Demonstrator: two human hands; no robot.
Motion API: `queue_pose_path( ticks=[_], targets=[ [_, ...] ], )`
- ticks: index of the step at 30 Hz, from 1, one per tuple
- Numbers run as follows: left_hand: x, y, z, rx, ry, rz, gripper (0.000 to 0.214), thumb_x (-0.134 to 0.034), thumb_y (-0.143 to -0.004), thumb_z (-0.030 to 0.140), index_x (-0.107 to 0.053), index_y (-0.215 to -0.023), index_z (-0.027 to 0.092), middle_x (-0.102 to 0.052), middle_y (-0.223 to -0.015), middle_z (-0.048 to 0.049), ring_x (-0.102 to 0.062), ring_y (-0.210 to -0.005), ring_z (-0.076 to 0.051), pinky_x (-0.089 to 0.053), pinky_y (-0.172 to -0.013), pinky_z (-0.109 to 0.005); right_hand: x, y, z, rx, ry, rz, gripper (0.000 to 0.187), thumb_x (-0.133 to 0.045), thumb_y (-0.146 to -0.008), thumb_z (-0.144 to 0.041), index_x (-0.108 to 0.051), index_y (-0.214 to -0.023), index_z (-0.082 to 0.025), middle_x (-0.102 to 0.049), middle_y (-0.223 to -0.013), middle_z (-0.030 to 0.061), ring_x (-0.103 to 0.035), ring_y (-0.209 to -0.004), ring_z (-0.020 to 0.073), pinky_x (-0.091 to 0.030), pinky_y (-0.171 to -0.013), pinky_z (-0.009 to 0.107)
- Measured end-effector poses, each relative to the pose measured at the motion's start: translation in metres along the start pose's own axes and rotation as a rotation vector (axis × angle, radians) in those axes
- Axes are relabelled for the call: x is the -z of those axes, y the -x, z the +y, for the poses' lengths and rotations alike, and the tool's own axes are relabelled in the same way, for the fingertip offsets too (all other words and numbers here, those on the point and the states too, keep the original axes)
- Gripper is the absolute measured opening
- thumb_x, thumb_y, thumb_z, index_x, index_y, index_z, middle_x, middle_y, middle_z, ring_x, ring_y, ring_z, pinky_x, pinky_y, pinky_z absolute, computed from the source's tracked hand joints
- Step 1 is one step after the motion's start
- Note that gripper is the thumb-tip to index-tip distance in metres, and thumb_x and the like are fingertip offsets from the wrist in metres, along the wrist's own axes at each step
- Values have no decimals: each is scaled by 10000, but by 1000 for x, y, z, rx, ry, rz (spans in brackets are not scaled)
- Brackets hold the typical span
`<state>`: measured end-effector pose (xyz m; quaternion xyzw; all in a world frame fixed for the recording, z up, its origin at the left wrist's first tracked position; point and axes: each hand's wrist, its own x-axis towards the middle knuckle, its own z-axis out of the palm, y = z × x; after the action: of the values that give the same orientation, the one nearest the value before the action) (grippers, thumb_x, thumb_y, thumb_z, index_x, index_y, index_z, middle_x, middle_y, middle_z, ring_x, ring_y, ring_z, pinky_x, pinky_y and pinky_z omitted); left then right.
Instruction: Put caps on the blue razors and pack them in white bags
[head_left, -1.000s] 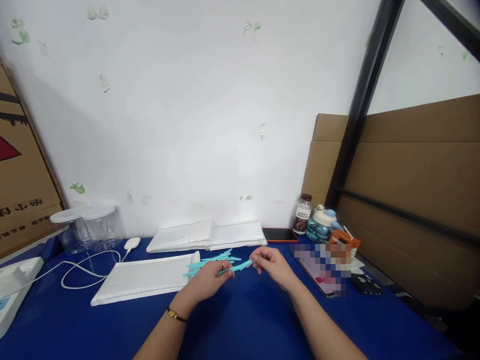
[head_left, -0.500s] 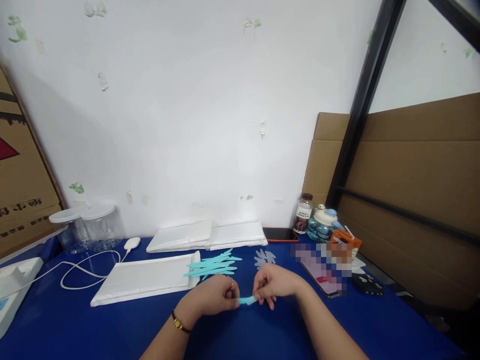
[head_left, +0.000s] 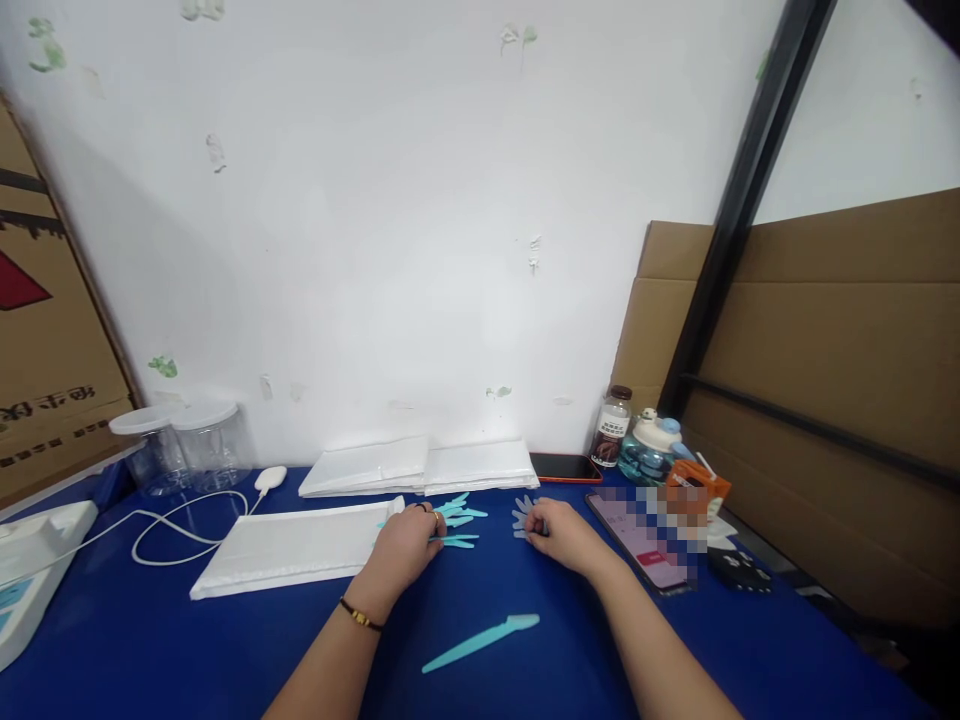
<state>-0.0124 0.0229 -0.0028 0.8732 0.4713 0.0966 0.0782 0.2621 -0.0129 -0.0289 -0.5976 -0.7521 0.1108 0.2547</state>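
Note:
One turquoise eyebrow razor (head_left: 481,640) lies by itself on the blue tabletop, between my forearms, its broader end toward the right. Farther back, my left hand (head_left: 409,540) reaches over a pile of turquoise eyebrow razors (head_left: 463,517), thumb and fingers pinched at a razor on the pile's near side. The hand covers part of the pile. At right, bent fingers of my right hand (head_left: 564,537) press together at a small group of translucent blade covers (head_left: 520,514), and they hide some of them.
A white padded mailer (head_left: 292,545) lies left of the razors, with more white mailers (head_left: 367,468) by the wall. A phone (head_left: 645,545), bottle (head_left: 611,428), blue cup (head_left: 649,450) and orange carton (head_left: 697,490) stand or lie right. Clear jars (head_left: 214,450) and a white cable (head_left: 169,515) are left.
The turquoise piece held between both hands has been let go, and a razor now lies on the table. My left hand moved up-left to the pile, my right hand forward to the covers.

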Motion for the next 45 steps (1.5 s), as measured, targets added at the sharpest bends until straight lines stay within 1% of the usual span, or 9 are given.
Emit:
queue_pose_path(
  ticks=[4,7,11,14,17,22,26,31,45],
  targets=[
    [-3,-3,-3,39,39,-6,96,-559,-756,217,-623,-826,207,-616,-874,-39,-558,-823,-190,-368,-675,-270,-5,0,-7,4,67,13,107,-550,-654,-86,-601,-632,-177,-592,-732,27,-516,-620,129,-327,-550,218],
    [-3,-4,-6,57,122,2,107,-550,-764,247,-631,-826,214,-628,-881,-28,-563,-824,-178,-367,-684,-257,-5,0,-13,23,-10,38,91,-543,-675,-101,-577,-639,-177,-586,-709,17,-506,-612,123,-331,-551,214],
    [0,-5,-5,67,235,59,167,-479,-806,308,-616,-819,214,-642,-840,-25,-570,-815,-175,-366,-679,-250,-6,-1,-21,18,-309,49,88,-514,-779,-214,-586,-737,-187,-571,-623,-13,-481,-539,109,-341,-512,209],
    [0,-5,1,60,419,39,226,-398,-846,364,-555,-864,203,-603,-701,4,-579,-668,-149,-379,-624,-240,-8,-3,-27,19,-539,78,167,-508,-818,-302,-622,-854,-185,-584,-630,-12,-514,-549,112,-376,-521,216],
    [-3,-5,5,29,579,4,263,-368,-854,421,-508,-874,199,-542,-648,36,-552,-556,-123,-378,-557,-223,-9,-5,-31,-40,-763,48,286,-580,-778,-409,-653,-899,-161,-622,-674,18,-559,-564,123,-430,-544,243],
    [-4,-4,7,-13,610,1,259,-398,-834,431,-502,-827,194,-505,-645,39,-509,-551,-115,-371,-546,-220,-11,-8,-37,-164,-1031,39,439,-676,-660,-521,-651,-845,-124,-642,-642,33,-586,-512,129,-454,-489,248],
    [-3,-4,9,-52,557,7,236,-410,-828,399,-528,-818,194,-519,-664,30,-492,-605,-122,-371,-586,-223,-12,-8,-41,-176,-1062,70,437,-676,-654,-535,-644,-802,-125,-638,-615,26,-578,-483,121,-446,-464,237],
    [-2,-2,13,-64,503,36,248,-416,-826,399,-544,-803,188,-541,-705,12,-493,-680,-138,-377,-634,-229,-14,-8,-41,-158,-1069,49,418,-674,-671,-517,-641,-797,-119,-641,-623,26,-586,-491,124,-453,-473,240],
    [-1,-2,12,-80,493,41,215,-415,-823,358,-544,-795,188,-526,-698,19,-475,-661,-130,-356,-611,-219,-10,-6,-40,-156,-1029,105,371,-658,-702,-489,-640,-779,-127,-625,-595,11,-548,-458,98,-410,-450,216]
  ],
)
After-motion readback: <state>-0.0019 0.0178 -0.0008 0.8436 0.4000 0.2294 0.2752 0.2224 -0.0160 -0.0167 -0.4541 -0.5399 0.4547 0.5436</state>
